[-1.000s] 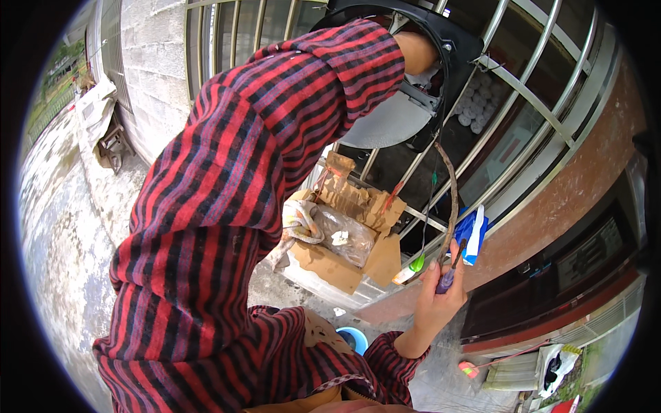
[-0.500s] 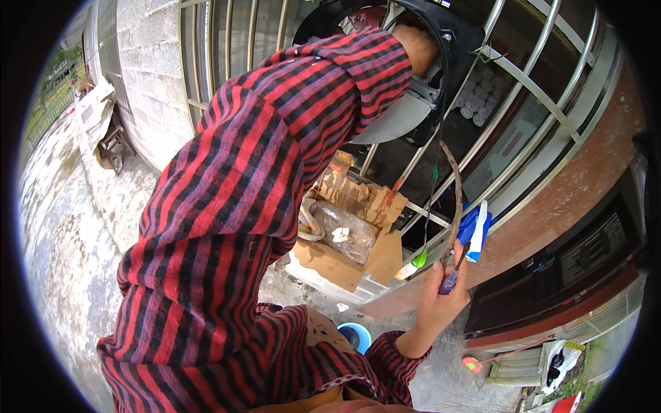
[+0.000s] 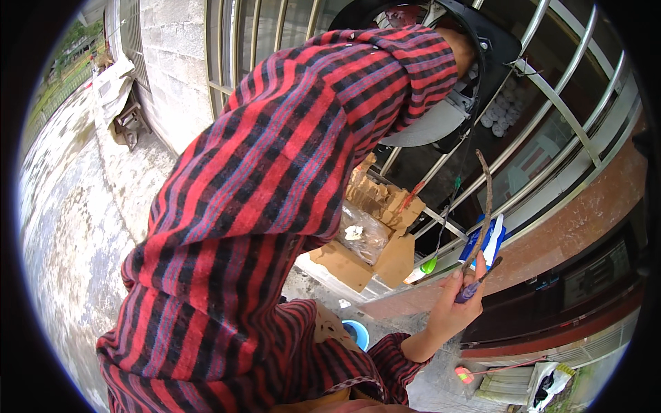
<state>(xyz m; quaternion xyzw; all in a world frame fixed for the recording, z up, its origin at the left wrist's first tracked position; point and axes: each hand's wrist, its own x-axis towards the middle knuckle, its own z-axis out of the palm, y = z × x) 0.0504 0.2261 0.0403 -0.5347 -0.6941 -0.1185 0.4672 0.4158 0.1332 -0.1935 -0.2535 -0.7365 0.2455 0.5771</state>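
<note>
My left arm, in a red and black striped sleeve, reaches up into a black round housing [image 3: 499,55] against the metal window bars. Only part of my left hand [image 3: 458,51] shows past the cuff; its fingers are hidden inside the housing. A curved grey plate [image 3: 437,127] sits at the housing's lower side. Lower right, my right hand [image 3: 451,306] is closed around a thin brown stick [image 3: 487,196] pointing upward and a tool with a purple handle [image 3: 469,292] and a dark, rusty-looking shaft. A blue and white packet [image 3: 474,249] lies behind the stick.
Below the housing stands a torn cardboard box [image 3: 398,255] with a clear plastic bag [image 3: 365,241] inside. A green piece [image 3: 429,266] hangs on a thin cord near the bars [image 3: 544,110]. On the floor is a blue bucket [image 3: 365,333]. A white sack [image 3: 544,385] lies lower right.
The housing and my left arm appear farther right in the view, as does the whole window. My right hand still holds the stick and tool, now slightly farther right and lower.
</note>
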